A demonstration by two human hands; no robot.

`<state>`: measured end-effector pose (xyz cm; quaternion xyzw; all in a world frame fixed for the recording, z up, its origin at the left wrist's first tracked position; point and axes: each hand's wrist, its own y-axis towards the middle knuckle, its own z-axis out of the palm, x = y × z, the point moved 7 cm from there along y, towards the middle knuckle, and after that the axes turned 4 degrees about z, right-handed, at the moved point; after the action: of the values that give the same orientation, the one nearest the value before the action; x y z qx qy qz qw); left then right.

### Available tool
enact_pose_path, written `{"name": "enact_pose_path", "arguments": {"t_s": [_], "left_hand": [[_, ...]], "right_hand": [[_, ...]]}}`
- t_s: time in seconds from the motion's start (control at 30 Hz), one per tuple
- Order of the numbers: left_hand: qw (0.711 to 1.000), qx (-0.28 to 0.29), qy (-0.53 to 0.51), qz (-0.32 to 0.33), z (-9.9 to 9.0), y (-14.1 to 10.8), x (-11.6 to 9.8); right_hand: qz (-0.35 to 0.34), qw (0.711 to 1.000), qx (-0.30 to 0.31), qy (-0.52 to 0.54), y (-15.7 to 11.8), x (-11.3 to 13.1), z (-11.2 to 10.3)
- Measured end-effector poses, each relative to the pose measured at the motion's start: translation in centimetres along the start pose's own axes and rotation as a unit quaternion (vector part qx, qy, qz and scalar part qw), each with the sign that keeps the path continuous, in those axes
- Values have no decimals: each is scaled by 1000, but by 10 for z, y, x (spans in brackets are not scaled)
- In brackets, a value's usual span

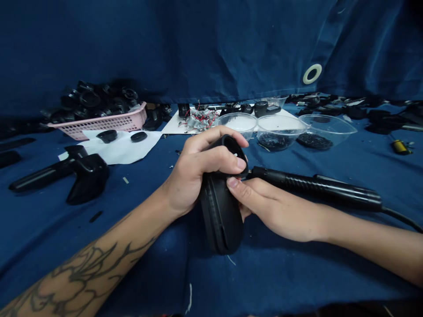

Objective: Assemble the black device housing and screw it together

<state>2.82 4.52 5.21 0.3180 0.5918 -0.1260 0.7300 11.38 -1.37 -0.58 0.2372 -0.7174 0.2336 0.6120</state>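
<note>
A black plastic housing [222,215] with a round open end at its top stands in the middle of the view. My left hand [208,160] wraps round its upper part, the thumb lying along the rim of the opening. Below that thumb, my right hand [261,198] pinches the housing's right side with thumb and fingers; its hidden fingertips are behind the part. A long black corded tool [317,187] lies just beyond my right hand, its tip close to the housing.
Black parts fill a pink basket [105,124] at back left. Black housings [87,176] lie left, beside white paper [132,152]. Clear bowls [280,127] and wired components [201,121] stand behind my hands. A yellow-black piece [400,146] lies right. A blue curtain [198,48] hangs behind.
</note>
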Motion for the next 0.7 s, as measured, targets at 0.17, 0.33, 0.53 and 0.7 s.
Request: {"name": "enact_pose_path", "arguments": {"t_s": [0.17, 0.33, 0.53, 0.7], "left_hand": [[1000, 7, -4, 2, 1, 0, 0], [1000, 9, -17, 4, 1, 0, 1], [1000, -4, -13, 3, 1, 0, 1], [1000, -6, -20, -2, 1, 0, 1]], "right_hand": [[-4, 1000, 4, -5, 0, 0, 0], [-1, 1000, -6, 8, 0, 1, -2], [-4, 1000, -6, 23, -1, 1, -1], [-8, 1000, 7, 16, -1, 2, 0]]}}
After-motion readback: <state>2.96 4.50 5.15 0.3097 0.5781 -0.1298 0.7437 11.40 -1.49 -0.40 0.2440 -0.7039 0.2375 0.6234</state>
